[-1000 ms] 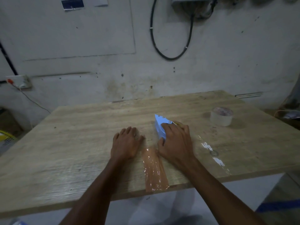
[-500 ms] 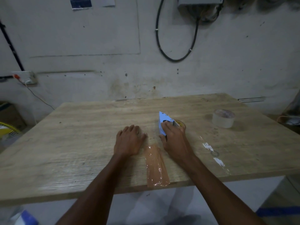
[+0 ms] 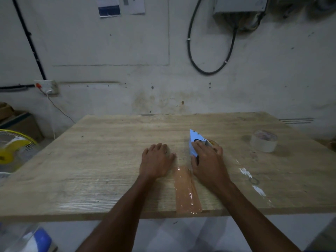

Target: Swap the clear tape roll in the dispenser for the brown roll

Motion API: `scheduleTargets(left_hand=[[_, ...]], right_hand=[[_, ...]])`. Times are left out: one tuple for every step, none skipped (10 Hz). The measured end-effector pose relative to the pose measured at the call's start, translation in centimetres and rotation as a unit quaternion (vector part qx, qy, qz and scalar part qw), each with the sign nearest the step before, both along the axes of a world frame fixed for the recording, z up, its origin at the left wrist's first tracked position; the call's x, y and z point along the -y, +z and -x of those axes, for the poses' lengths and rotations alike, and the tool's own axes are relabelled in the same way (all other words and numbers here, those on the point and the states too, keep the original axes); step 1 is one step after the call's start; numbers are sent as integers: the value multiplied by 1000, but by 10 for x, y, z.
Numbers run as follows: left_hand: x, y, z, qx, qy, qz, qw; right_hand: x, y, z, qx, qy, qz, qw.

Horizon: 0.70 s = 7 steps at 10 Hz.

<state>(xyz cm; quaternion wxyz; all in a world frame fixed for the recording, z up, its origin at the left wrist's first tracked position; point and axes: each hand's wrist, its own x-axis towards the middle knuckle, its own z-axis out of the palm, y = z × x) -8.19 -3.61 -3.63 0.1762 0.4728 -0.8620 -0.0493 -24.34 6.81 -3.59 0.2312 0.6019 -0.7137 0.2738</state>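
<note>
I am watching my right hand (image 3: 209, 159) gripping the blue dispenser (image 3: 193, 142), which has slid farther up the worktop (image 3: 109, 160), lengthening the brown strip (image 3: 187, 190) stuck behind it. So the brown roll (image 3: 211, 142) looks loaded. My left hand (image 3: 156, 160) is lying flat, open. The clear roll (image 3: 264, 142) is standing well apart, right.

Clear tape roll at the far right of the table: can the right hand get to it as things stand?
Probably yes. The clear tape roll stands alone on bare wooden table, nothing between it and the right hand. But that hand grips the blue tape dispenser, so it must let go first.
</note>
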Motion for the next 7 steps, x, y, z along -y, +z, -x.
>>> scheduleTargets(left_hand=[[0, 0, 0, 1, 2, -3, 1000], [-2, 2, -1, 1, 2, -5, 1000], [-4, 2, -2, 3, -7, -21, 1000], [-5, 2, -2, 6, -5, -13, 1000], [-3, 3, -2, 9, -1, -11, 1000], [-4, 4, -2, -6, -2, -15, 1000], [6, 8, 1, -27, 6, -6, 1000]], right_hand=[[1, -1, -1, -6, -3, 7, 1000], [-1, 1, -1, 0, -4, 14, 1000], [0, -1, -1, 3, -6, 11, 1000], [-1, -1, -2, 7, -10, -4, 1000], [-2, 3, -3, 13, -19, -5, 1000], [-6, 9, -5, 10, -13, 15, 1000], [7, 34, 1, 41, -10, 2, 999]])
